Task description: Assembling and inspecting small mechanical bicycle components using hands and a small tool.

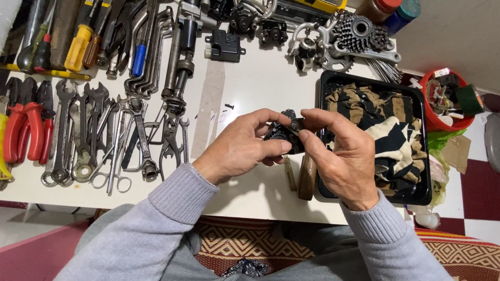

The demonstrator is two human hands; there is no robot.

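Note:
My left hand (242,148) and my right hand (341,156) meet above a white table (245,83). Together they hold a small black mechanical part (284,132). The left fingers wrap its left side from below. My right thumb and forefinger pinch a small piece at its upper right. Most of the part is hidden by my fingers. Below my hands a screwdriver with a wooden handle (306,179) lies on the table.
Several wrenches (94,135), pliers with red grips (26,127) and screwdrivers lie at the left. A black tray (325,83) with a striped rag (390,125) sits on the right. A bicycle sprocket cluster (359,31) lies at the back, a red tub (448,99) far right.

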